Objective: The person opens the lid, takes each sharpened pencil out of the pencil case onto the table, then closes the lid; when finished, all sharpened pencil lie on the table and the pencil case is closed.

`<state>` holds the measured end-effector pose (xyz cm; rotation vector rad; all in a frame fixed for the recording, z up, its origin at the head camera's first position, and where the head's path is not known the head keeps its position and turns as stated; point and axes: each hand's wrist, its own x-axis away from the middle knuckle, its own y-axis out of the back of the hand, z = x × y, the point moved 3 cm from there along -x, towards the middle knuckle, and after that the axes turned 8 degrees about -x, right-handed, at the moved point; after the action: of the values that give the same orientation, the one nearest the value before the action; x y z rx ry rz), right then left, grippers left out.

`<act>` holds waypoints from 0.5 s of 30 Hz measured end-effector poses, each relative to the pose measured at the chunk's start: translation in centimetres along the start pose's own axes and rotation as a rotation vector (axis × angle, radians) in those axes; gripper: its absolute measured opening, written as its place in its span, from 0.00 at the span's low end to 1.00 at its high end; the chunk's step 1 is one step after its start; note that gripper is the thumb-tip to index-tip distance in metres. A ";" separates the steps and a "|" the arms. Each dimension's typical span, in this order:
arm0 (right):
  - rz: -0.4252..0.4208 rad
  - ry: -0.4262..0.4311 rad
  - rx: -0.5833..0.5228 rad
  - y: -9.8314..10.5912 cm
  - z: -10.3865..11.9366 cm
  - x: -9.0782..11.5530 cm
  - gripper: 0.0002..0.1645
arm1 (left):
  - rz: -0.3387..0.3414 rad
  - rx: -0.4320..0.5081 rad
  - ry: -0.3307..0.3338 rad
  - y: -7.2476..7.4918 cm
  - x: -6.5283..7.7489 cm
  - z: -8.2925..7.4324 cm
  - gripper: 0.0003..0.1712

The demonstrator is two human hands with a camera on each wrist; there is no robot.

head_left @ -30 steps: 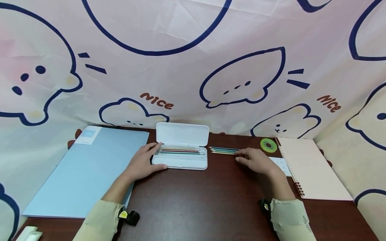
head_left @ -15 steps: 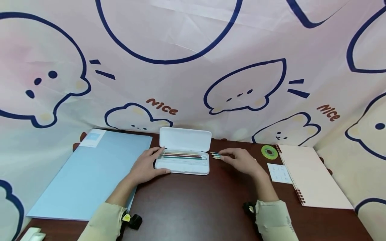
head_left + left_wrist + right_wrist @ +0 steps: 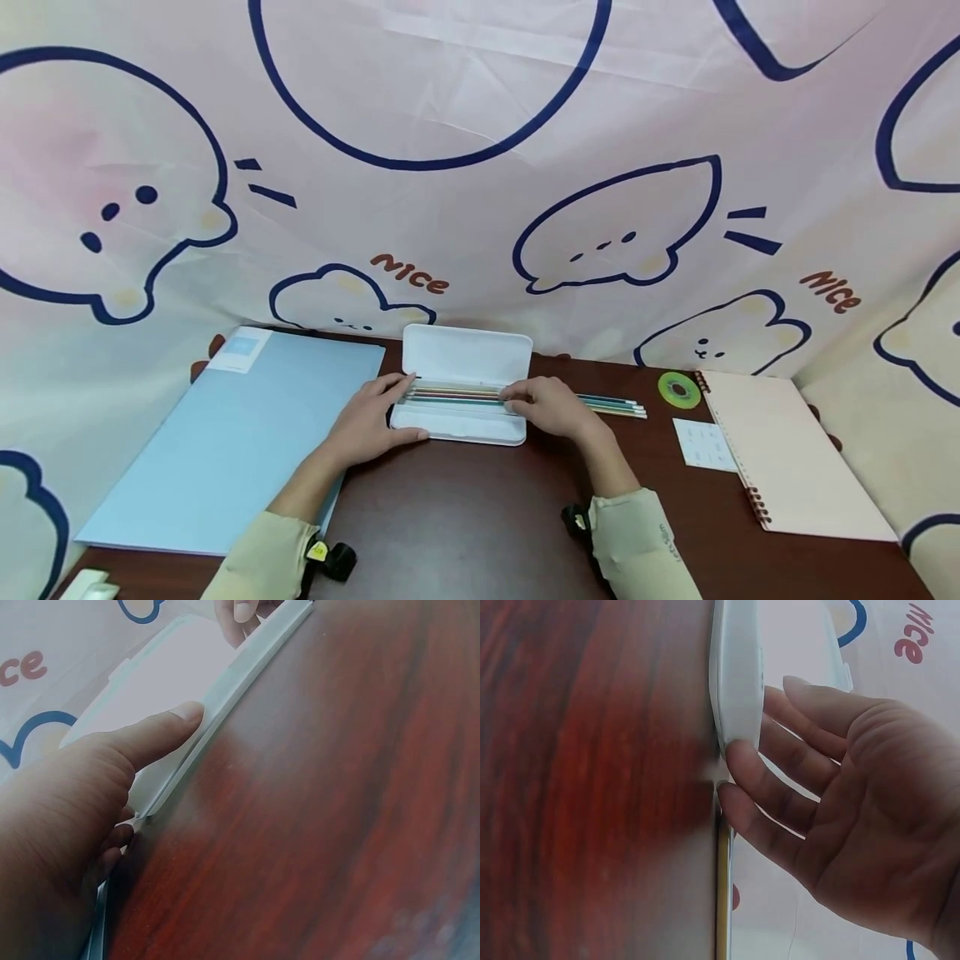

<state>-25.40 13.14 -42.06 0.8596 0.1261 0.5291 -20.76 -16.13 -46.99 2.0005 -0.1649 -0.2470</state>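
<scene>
A white pencil case (image 3: 459, 429) lies with its lid raised against the backdrop, several pencils (image 3: 453, 394) side by side in its rear part. My left hand (image 3: 367, 419) holds its left end; in the left wrist view the thumb (image 3: 169, 733) lies on the front edge, the other fingers at the end. My right hand (image 3: 551, 408) reaches over the right end, fingertips at the pencil ends. In the right wrist view its fingers (image 3: 780, 791) are loosely bent beside the case's end, holding nothing visible. More pencils (image 3: 615, 406) lie on the table, partly hidden under that hand.
A large light-blue folder (image 3: 247, 442) lies on the left. To the right are a green disc (image 3: 678, 390), a small printed card (image 3: 703, 444) and a spiral notebook (image 3: 802, 458). A white object (image 3: 88, 586) sits at the lower left. A patterned cloth (image 3: 465, 217) hangs behind.
My right hand has moved left from the loose pencils on the table to the case's right end, uncovering their rear ends. The left hand keeps its hold. The head view has shifted slightly.
</scene>
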 end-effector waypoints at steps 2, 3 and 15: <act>-0.017 0.010 0.003 -0.1 0.1 0.1 0.13 | -0.002 0.000 -0.007 0.0 0.0 0.1 0.57; -0.025 0.015 0.009 0.0 0.1 0.0 0.13 | -0.003 -0.001 -0.007 0.0 0.0 0.2 0.57; -0.040 0.023 0.017 0.2 -0.2 0.2 0.16 | 0.007 -0.006 -0.007 -0.2 -0.4 0.1 0.57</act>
<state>-25.41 13.50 -42.04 0.8661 0.1683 0.5015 -21.13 -16.07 -47.19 1.9930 -0.1752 -0.2498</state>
